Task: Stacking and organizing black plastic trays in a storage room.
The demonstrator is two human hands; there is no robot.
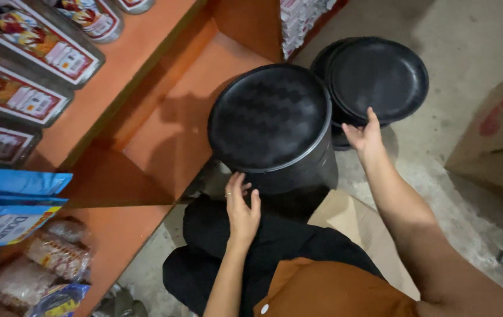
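Observation:
A tall stack of black round containers with a textured lid stands in front of me, against my lap. My left hand rests flat against the lower left side of this stack, fingers spread. My right hand reaches past the stack's right side and touches the rim of a second black round stack with a smooth lid, standing on the floor behind. Neither hand closes around anything.
Orange wooden shelves fill the left side, holding flat printed tins above and packets of snacks below. A cardboard box stands at the right on the concrete floor. Flattened cardboard lies beside my knee.

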